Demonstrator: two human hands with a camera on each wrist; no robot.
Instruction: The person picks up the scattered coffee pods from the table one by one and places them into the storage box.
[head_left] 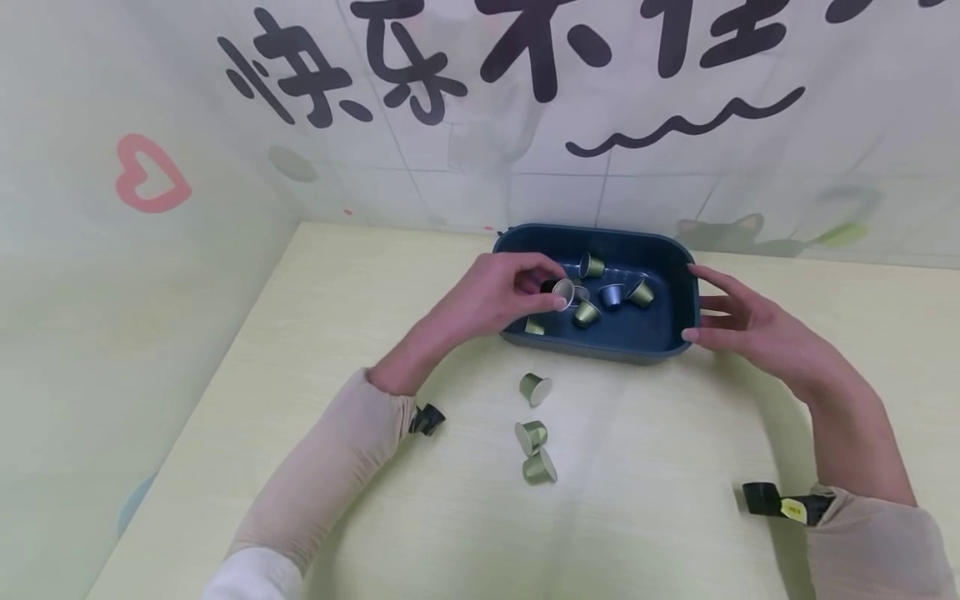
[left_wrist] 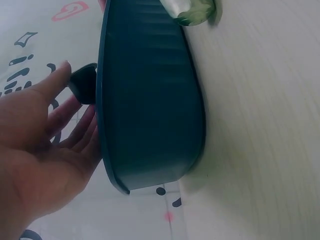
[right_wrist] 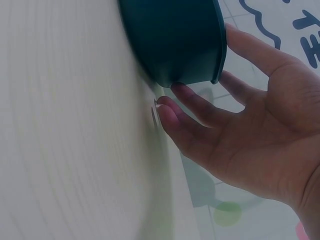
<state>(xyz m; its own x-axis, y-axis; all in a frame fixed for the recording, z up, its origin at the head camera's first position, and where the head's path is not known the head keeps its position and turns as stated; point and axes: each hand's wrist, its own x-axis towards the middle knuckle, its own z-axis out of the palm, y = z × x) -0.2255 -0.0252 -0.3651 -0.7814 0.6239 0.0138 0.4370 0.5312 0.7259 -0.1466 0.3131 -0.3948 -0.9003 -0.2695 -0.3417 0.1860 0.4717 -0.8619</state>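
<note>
Above the left part of a dark blue plastic basin (head_left: 600, 354), my left hand (head_left: 502, 292) pinches a black coffee capsule (left_wrist: 84, 85) between thumb and fingers. Its pale lid (head_left: 564, 293) faces right in the head view. My right hand (head_left: 757, 329) holds the basin's right end, with thumb and fingertips spread along the rim and outer wall. Inside lie several capsules, among them a blue one (head_left: 611, 295) and green ones such as the capsule (head_left: 591, 265) near the back wall. Part of the basin's left side is hidden behind my left hand.
Three green capsules lie on the pale wooden table (head_left: 420, 517) in front of the basin: one (head_left: 535, 388) closest to it, another (head_left: 531, 437) and a third (head_left: 539, 467) touching or nearly touching. A printed white wall covering (head_left: 450, 192) stands right behind the basin.
</note>
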